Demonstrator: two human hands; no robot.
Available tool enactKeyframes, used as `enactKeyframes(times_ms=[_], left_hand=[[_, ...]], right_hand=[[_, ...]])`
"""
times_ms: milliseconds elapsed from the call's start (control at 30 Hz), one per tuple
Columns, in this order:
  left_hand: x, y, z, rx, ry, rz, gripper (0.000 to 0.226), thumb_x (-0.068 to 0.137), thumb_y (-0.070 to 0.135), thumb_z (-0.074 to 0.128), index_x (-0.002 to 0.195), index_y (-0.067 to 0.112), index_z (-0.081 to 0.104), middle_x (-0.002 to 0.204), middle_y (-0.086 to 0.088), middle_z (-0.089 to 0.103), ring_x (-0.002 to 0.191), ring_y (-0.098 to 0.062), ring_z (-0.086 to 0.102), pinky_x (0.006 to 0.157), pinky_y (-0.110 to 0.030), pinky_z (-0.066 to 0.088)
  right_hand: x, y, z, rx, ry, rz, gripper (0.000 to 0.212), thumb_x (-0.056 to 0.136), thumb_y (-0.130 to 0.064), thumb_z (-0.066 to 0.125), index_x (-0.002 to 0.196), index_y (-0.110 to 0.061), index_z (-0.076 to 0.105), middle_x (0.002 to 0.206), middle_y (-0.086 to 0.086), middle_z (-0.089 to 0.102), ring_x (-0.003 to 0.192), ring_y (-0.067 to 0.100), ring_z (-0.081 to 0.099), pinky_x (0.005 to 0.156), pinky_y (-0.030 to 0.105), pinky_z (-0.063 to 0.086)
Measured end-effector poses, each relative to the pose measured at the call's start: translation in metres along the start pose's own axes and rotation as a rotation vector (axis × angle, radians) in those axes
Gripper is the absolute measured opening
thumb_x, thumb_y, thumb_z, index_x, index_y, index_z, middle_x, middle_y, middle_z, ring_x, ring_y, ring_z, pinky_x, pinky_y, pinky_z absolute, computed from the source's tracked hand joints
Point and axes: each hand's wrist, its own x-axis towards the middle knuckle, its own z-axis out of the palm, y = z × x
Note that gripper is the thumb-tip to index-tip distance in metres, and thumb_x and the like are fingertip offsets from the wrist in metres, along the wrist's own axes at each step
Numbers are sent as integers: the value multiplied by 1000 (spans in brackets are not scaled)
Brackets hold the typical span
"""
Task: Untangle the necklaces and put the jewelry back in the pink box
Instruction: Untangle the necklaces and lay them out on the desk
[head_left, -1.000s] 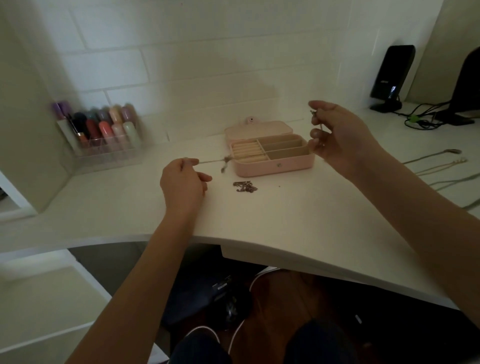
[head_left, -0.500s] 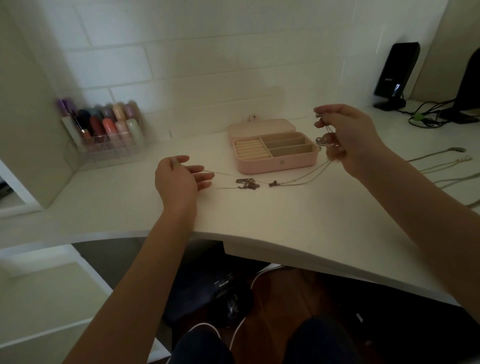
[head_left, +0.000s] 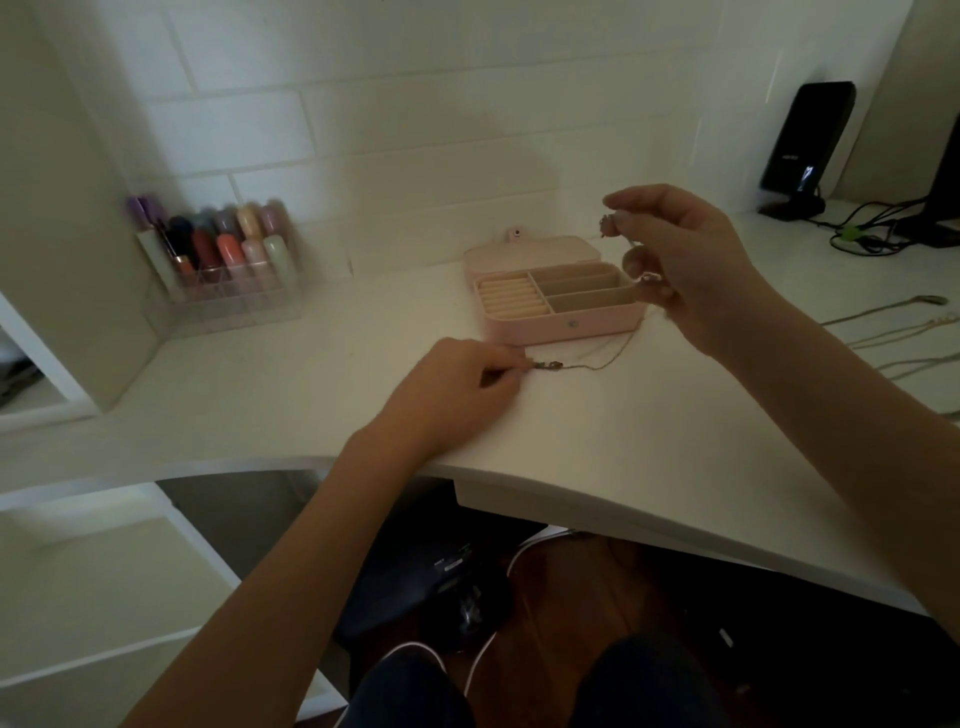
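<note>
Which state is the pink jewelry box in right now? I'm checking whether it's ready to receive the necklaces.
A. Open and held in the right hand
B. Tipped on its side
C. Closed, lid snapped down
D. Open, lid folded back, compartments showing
D: the pink jewelry box sits on the white desk with its lid laid back and its divided compartments exposed; neither hand touches it.

The left hand (head_left: 457, 384) is laid low with fingers curled in a pinch. The right hand (head_left: 685, 260) is raised higher, well apart from it, fingers curled, forearm outstretched.
</note>
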Motion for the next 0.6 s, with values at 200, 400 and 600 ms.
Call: enactKeyframes(times_ms=[200, 400, 600], left_hand=[[-2, -12, 1, 314, 249, -161, 31, 92, 28, 47, 84, 8, 70, 78, -5, 67, 74, -21, 59, 74, -38, 51], [-5, -14, -1, 418, 370, -297, 25, 93, 22, 44, 90, 11, 67, 84, -5, 62, 81, -23, 55, 73, -36, 48], [-4, -14, -1, 463, 452, -251, 21, 86, 6, 55, 103, 12, 66, 111, -7, 59, 108, -28, 41, 83, -32, 30]], right_hand=[[6, -1, -11, -178, 186, 60, 20, 84, -5, 57, 85, -22, 66, 78, -3, 64, 46, 10, 44, 34, 12, 23], [4, -3, -8, -192, 149, 60, 21, 84, -4, 57, 82, -23, 66, 74, -4, 63, 45, 10, 44, 35, 12, 23], [1, -4, -6, -171, 90, 20, 17, 87, -3, 58, 85, -18, 65, 76, -2, 66, 46, 10, 53, 36, 16, 33]])
